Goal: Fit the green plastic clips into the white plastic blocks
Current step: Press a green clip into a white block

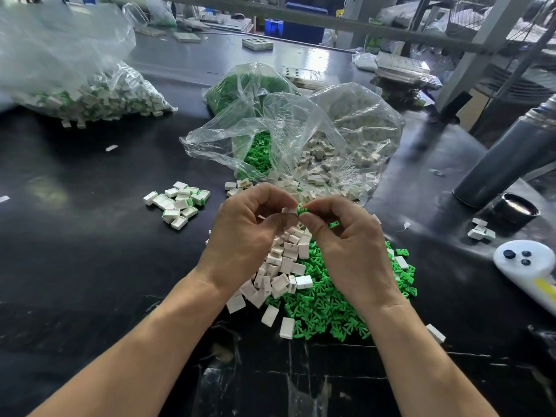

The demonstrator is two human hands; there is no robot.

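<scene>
Black workbench, glossy and scuffed, in a cluttered workshop with grey shelving uprights behind. Left hand raised over the stock, thumb and curled fingers pinching one white block. Right hand opposite, thumb and forefinger pinching one green clip, clip tip touching or just beside the block's near end. Directly beneath the fingers, loose white blocks heaped against a spread of loose green clips. Beyond the fingertips, an open clear bag spilling both parts. Left of the left-hand fingers, well apart, a small cluster of finished pieces, white with green showing at one end; farther left and beyond, a larger bag of the same. Right of the right-hand fingers, well apart, a grey cylinder, a dark cap and a white controller. Step judged in hand: presenting clip to block opening, insertion not yet complete. Next move judged to call for lining the clip square with the slot, then a firm push along its axis while the left pinch braces the block. Hidden or unclear: block's opening covered by fingers, so alignment and depth of entry cannot be told; clip orientation too small to make out; controller cut off at frame edge; bag contents blurred behind plastic.
</scene>
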